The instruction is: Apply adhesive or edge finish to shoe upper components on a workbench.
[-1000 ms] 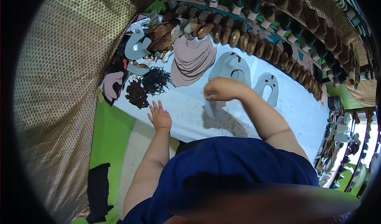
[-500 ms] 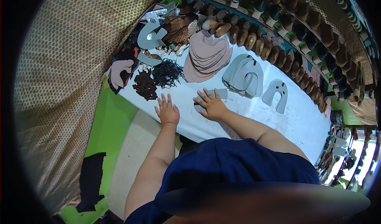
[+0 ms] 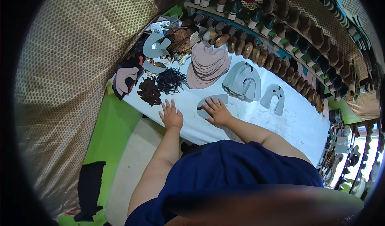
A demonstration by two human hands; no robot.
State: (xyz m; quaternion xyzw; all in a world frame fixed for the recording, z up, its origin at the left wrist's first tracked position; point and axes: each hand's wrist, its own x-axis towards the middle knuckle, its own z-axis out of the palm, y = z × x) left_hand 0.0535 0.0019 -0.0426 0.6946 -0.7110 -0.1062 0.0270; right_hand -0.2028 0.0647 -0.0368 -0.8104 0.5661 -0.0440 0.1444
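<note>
My left hand [image 3: 172, 117] lies at the front edge of the white-covered table [image 3: 244, 116], fingers spread, with nothing in it. Just beyond its fingertips sits a heap of small dark brown strips [image 3: 149, 91]. A tangle of thin black straps [image 3: 171, 81] is beside that heap. My right hand [image 3: 218, 113] rests with spread fingers on a grey U-shaped shoe-upper piece [image 3: 217, 98], partly covering it; a small dark strip shows at its left side. Farther right are a stack of similar grey pieces [image 3: 243, 81] and a single one [image 3: 273, 99] with small dark marks.
Fanned pinkish pieces [image 3: 206, 67] lie at the table's far side. More cut pieces and scraps [image 3: 154, 45] crowd the far left corner. A row of brown shoe forms [image 3: 248, 50] lines the back edge, under shelves of heeled shoes [image 3: 254, 19]. A patterned curtain [image 3: 76, 85] hangs at left.
The view has tilted a little. My right hand has shifted slightly toward me on the grey piece, so more of its curve shows. My left hand stays spread in about the same place.
</note>
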